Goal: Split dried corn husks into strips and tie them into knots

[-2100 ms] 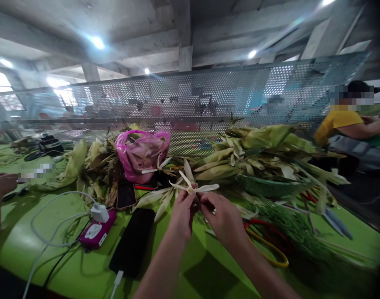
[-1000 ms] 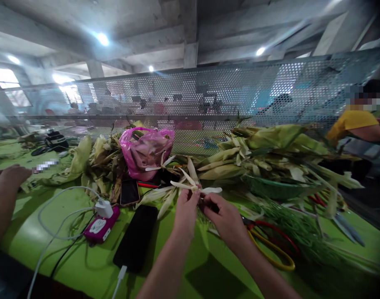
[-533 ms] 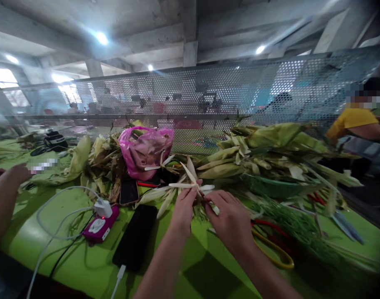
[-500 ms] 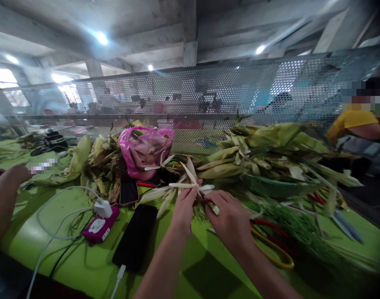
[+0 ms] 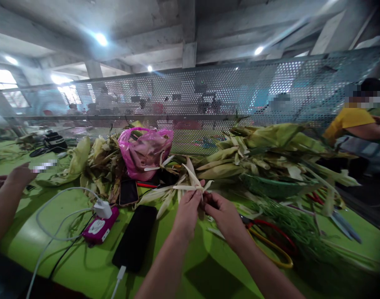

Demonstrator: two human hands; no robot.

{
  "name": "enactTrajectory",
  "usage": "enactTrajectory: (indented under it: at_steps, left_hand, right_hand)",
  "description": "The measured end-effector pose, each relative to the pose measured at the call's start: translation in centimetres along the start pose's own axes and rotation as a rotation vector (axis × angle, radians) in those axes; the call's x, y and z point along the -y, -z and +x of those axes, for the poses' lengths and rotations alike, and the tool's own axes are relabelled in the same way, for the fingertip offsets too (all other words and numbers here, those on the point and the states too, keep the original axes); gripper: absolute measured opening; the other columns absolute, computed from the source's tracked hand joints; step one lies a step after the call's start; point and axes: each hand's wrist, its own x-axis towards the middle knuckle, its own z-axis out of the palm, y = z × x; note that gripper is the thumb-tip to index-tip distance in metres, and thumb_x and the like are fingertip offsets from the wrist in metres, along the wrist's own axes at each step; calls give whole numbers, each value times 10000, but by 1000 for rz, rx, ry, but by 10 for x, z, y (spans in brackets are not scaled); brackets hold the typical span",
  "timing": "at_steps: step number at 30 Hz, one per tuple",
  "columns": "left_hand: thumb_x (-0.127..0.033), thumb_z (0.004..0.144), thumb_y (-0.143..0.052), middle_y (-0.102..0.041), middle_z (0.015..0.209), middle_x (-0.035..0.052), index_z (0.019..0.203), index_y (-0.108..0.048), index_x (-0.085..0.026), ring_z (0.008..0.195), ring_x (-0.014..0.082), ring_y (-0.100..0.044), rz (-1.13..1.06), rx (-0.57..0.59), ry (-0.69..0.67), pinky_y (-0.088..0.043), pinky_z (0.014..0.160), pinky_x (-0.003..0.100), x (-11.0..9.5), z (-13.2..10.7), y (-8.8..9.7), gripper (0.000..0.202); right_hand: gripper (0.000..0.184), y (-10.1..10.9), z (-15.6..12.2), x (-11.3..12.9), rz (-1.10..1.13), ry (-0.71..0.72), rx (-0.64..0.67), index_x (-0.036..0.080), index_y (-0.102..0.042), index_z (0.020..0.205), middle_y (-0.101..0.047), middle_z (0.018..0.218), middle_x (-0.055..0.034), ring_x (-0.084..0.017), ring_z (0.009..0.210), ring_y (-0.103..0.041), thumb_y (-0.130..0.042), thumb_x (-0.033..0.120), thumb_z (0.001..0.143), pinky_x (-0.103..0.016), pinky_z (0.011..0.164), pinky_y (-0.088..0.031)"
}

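Observation:
Pale strips of corn husk (image 5: 192,179) fan out like flower petals from between my hands. My left hand (image 5: 186,211) pinches them where they meet, thumb and fingertips pressed together. Close against it on the right, my right hand (image 5: 223,216) has its fingertips closed at the base of the strips; what exactly lies in that pinch is partly hidden. Scissors (image 5: 272,249) with red and yellow handles lie on the green table (image 5: 205,257) right of my right hand. Behind the hands are loose husk pieces (image 5: 167,193).
A pink plastic bag (image 5: 146,155) of husks and a husk heap (image 5: 270,141) in a green basket (image 5: 267,187) line the back. Left are a phone (image 5: 135,236) on a cable and a purple power strip (image 5: 101,228). Another person's arm (image 5: 9,195) reaches in left; a yellow-shirted person (image 5: 354,120) sits right.
My right hand's fingertips have drawn in against the base of the husk strips, and the hand has shifted slightly down. The strips are turned a little. More of the scissors shows.

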Motion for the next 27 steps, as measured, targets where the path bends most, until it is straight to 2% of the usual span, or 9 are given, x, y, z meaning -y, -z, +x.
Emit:
enactTrajectory:
  at_steps: [4, 7, 11, 14, 16, 19, 22, 24, 27]
  left_hand:
    - [-382, 766, -661, -672, 862, 54, 1040, -724, -221, 807, 178, -564, 68, -79, -38, -427, 806, 298, 1, 2, 3, 324]
    - [-392, 764, -661, -643, 817, 40, 1053, -718, -207, 755, 150, -541, 70, -112, -44, -414, 747, 260, -1, 4, 6, 348]
    - [-388, 753, -673, -599, 730, 16, 1029, -724, -199, 662, 116, -509, 1, -124, -18, -391, 647, 229, -6, 5, 8, 338]
    - [-382, 748, -682, -588, 694, 8, 999, -733, -190, 636, 110, -506, -39, -126, -7, -389, 626, 227, -7, 6, 10, 320]
    - [-386, 746, -685, -601, 703, 13, 989, -733, -181, 647, 116, -518, -59, -101, 14, -399, 638, 235, -7, 7, 12, 322]
    - [-414, 754, -674, -605, 696, 13, 1042, -713, -178, 630, 121, -512, -64, -45, 36, -396, 618, 242, -6, 8, 14, 375]
    - [-436, 763, -659, -599, 698, 8, 1082, -696, -207, 626, 120, -501, -17, -2, 50, -382, 601, 234, -7, 5, 11, 394]
    - [-438, 769, -653, -598, 726, 3, 1081, -693, -229, 636, 116, -491, 22, 48, 70, -373, 601, 228, -7, 0, 7, 377]
    - [-441, 775, -644, -579, 736, -4, 999, -689, -226, 625, 111, -464, 73, 90, 89, -358, 596, 230, -8, -5, 1, 315]
  right_hand:
    - [110, -2, 0, -1, 54, -2, 65, 194, -521, 683, -507, 581, 43, -118, 530, -455, -566, 275, 743, -234, 497, -375]
    - [65, -1, -1, -3, -42, 11, 92, 197, -514, 691, -511, 597, 42, -118, 538, -446, -550, 227, 736, -232, 500, -359]
    - [59, 1, -3, -4, -102, 21, 211, 200, -509, 683, -531, 623, 38, -127, 586, -474, -534, 155, 712, -235, 537, -371]
    - [78, 6, -3, -1, -102, -5, 294, 201, -506, 668, -518, 600, 46, -122, 562, -467, -547, 143, 699, -226, 513, -347]
    - [75, 12, -2, 4, -92, -16, 327, 195, -527, 662, -527, 602, 39, -126, 567, -475, -578, 191, 717, -231, 520, -354]
    - [186, 20, 2, 12, -73, -37, 204, 189, -598, 732, -569, 653, 13, -140, 602, -492, -600, 371, 772, -243, 543, -370]
    - [312, 24, 4, 16, 33, -105, 31, 192, -631, 804, -558, 651, 19, -116, 534, -421, -585, 500, 783, -234, 484, -300]
    - [327, 23, 4, 16, 148, -138, 11, 190, -625, 784, -544, 638, 28, -97, 494, -358, -606, 515, 766, -232, 466, -256]
    - [288, 22, 4, 12, 261, -136, -37, 178, -609, 752, -528, 641, 32, -90, 512, -339, -674, 457, 726, -228, 482, -253]
